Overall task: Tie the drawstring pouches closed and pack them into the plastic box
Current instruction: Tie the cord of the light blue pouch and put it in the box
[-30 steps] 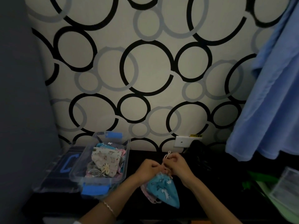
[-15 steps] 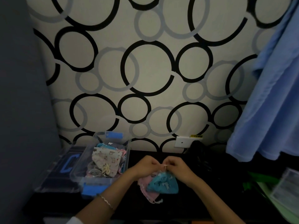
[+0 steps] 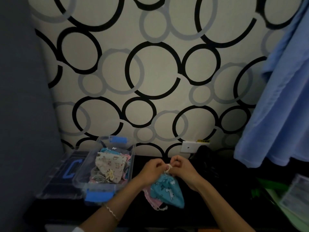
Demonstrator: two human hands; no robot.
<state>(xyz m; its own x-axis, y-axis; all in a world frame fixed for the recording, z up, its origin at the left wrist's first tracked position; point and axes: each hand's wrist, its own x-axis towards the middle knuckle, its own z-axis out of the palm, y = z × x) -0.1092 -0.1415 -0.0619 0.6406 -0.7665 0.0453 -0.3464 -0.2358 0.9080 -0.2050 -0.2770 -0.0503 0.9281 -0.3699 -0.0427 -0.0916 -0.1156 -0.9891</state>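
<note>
At the far left of the dark counter (image 3: 209, 213), a clear lid (image 3: 66, 171) with a blue handle was laid flat against the plastic box (image 3: 98, 186). The box, fitted with blue latches front and back, was left open and was filled with pouches: a cream printed pouch (image 3: 110, 163) on top, its cord bunched at the near end, a teal pouch (image 3: 107, 150) behind it, and pink fabric by the right wall. Right of the box, the pale drawstring (image 3: 168, 167) was pinched by the curled left hand (image 3: 151, 169) and, from the other side, by the curled right hand (image 3: 184, 169). The blue pouch (image 3: 167, 191) was held by that cord just beneath both hands, its base overlapping a pink pouch (image 3: 151, 196) on the counter. A white wall plate (image 3: 188, 147) was seen behind the hands, and blue cloth (image 3: 275, 114) was hung at the far right.
</note>
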